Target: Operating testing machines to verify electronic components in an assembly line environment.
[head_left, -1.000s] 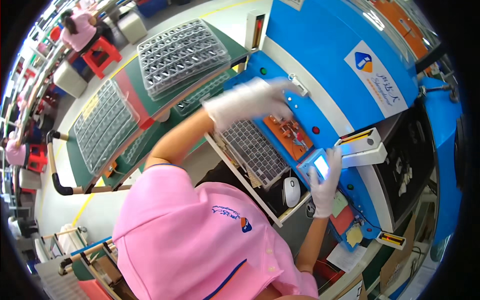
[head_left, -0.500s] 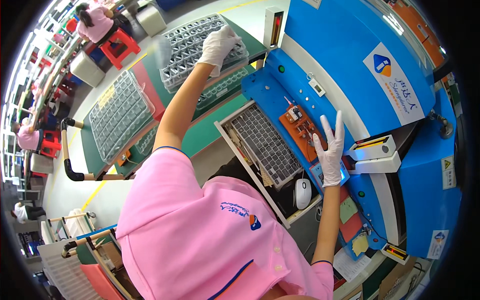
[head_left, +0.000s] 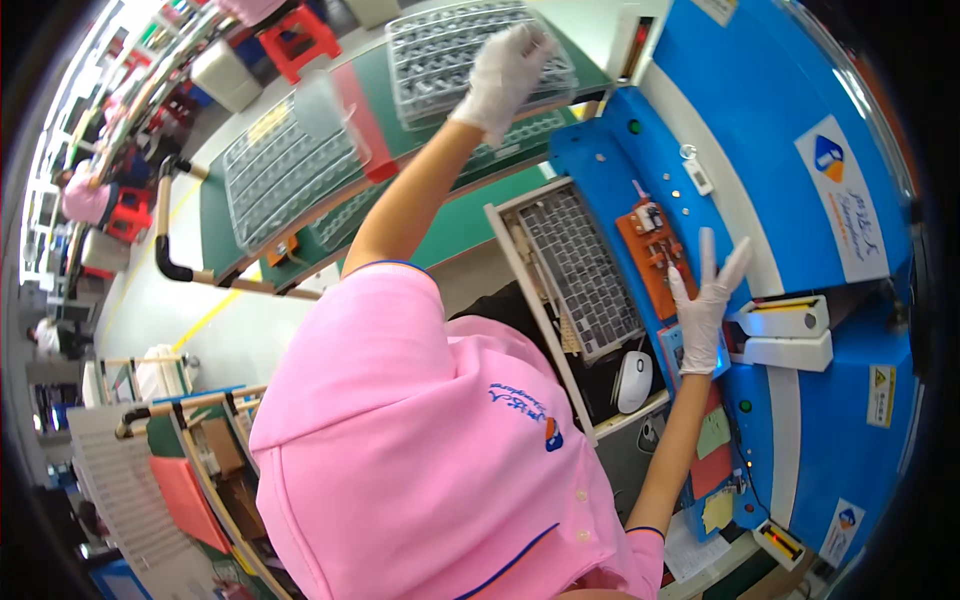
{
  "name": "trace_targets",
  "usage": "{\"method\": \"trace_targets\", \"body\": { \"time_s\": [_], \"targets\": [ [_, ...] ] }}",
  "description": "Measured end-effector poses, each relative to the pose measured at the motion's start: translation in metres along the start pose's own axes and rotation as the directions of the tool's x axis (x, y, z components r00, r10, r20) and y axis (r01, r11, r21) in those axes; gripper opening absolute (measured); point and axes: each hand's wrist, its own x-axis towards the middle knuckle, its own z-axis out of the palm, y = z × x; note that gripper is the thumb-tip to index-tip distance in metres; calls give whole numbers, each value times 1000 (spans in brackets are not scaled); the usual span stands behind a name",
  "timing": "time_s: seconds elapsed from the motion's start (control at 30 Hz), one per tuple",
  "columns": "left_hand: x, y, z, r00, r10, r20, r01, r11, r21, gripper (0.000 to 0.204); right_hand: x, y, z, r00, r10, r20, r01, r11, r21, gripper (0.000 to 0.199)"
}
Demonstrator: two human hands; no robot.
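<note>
My left hand (head_left: pixel 505 80), in a white glove, is over the far clear plastic tray (head_left: pixel 430 65), whose rows of pockets hold small dark parts. Its fingers are bent together at the tray's right side; anything pinched between them is too small to make out. Over the blue machine's front ledge, my right hand (head_left: pixel 706 315), also gloved, has its fingers spread and holds nothing visible. Below its palm, a small lit panel (head_left: pixel 672 346) is partly covered. An orange fixture (head_left: pixel 640 255) with metal clamps sits just beyond the right fingers.
Another clear pocketed tray (head_left: pixel 290 175) lies left on the green bench, beside a red strip (head_left: pixel 362 120). A pulled-out drawer holds a keyboard (head_left: pixel 580 270) and a white mouse (head_left: pixel 634 381). The blue machine (head_left: pixel 770 120) fills the right side. A red stool (head_left: pixel 300 42) stands beyond the bench.
The whole view has shifted, so the bench and machine appear farther right. My left hand stays over the far tray. My right hand's fingers have spread wider near the orange fixture.
</note>
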Motion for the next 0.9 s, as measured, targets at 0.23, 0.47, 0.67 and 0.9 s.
{"method": "trace_targets", "body": {
  "time_s": [0.23,0.47,0.67,0.9],
  "targets": [
    [-221,-80,-91,963,95,252,-205,866,456,34,-1,8,11,999,38,-19,-40,994,-101,96],
    [-285,-154,-173,929,-315,-193,325,448,833,59,1,9,17,997,28,-68,-35,994,-102,94],
    [-270,-192,-172,933,-309,-183,302,397,867,54,1,11,13,995,-4,-104,-5,996,-89,94],
    [-243,-185,-170,943,-330,-34,171,396,902,31,0,11,10,996,-9,-87,3,997,-76,91]
  ]
}}
